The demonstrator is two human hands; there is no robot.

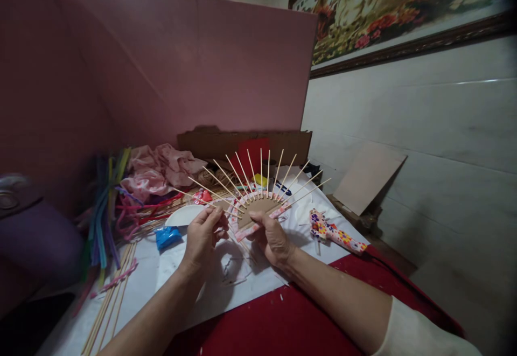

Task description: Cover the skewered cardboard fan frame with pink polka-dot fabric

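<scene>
The red cloth (250,329) lay nearest. Above the white sheet (226,299), the right hand (274,240) held the cardboard half-disc (258,213) near its straight edge, with the thumb pressed on its face. The left hand (207,232) pinched the leftmost wooden stick (194,197) between closed fingertips. Other sticks fanned out beyond. A sideways pull could loosen this stick; a slipping right thumb could let the half-disc tilt. Farther stood a red panel (254,145).

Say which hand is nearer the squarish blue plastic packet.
Left: the left hand is just right of the packet; the right hand is farther right, holding the brown cardboard semicircle.
</scene>
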